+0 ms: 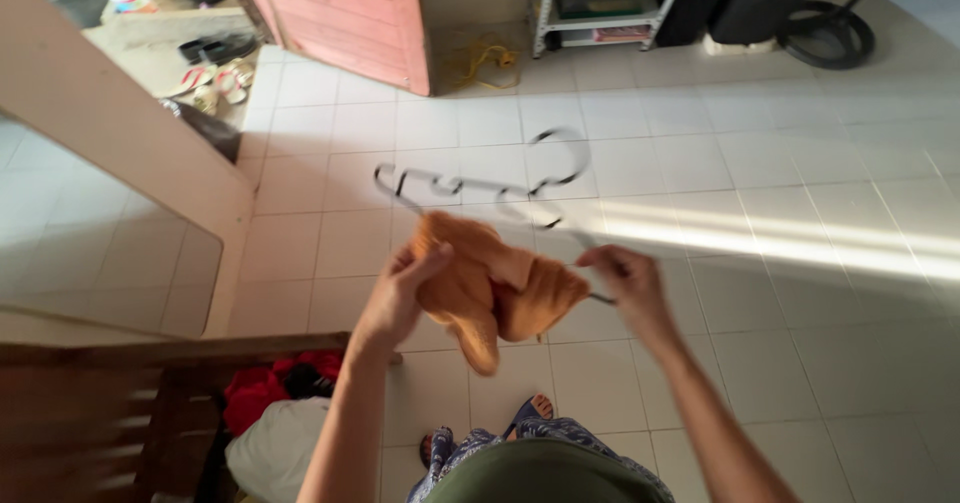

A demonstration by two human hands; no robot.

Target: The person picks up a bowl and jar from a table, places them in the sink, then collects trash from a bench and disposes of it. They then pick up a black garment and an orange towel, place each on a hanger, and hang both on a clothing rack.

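Note:
My left hand [402, 293] grips the upper left part of an orange cloth garment [490, 285] that hangs bunched between my hands. My right hand [622, 281] pinches the garment's right side together with a thin dark wire clothes hanger [470, 185]. The hanger is blurred; its hook curls up above the garment and its bar runs left. Both hands are held out over the white tiled floor [760, 173].
A wooden bench [110, 403] stands at the lower left beside a pile of red and white laundry [275, 418]. A leaning mirror [90, 223] is on the left, a pink door [345, 13] beyond, sandals [215, 75] by it, a metal shelf [605, 3] and fan base [828, 35] at the back.

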